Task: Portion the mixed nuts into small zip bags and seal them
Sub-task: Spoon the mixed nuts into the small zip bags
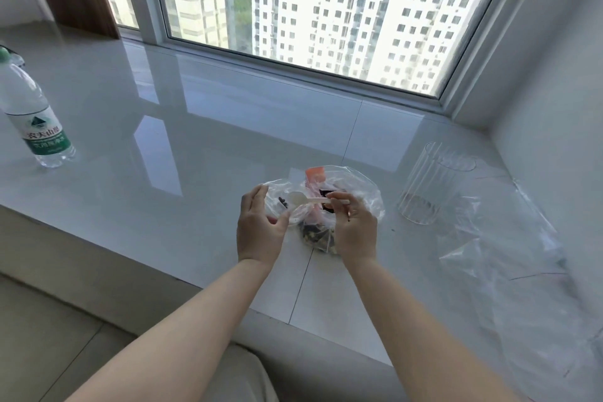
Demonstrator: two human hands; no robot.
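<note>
Film of the small zip bag (277,202) looks limp and slippery; left hand (259,232) grips its mouth, right hand (354,228) pinches the light plastic spoon (306,199) mid-sill (195,140).

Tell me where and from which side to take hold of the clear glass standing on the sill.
Grip the clear glass round its side wall, about mid-height, coming in from the left. It stands upright and straight-sided, so a wrap grip likely suits it. Loose plastic bags crowd its right side, and the wall stands behind.

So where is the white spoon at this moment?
In the head view, the white spoon is pinched by the right hand, its bowl over the small bag held by the left hand.
</note>
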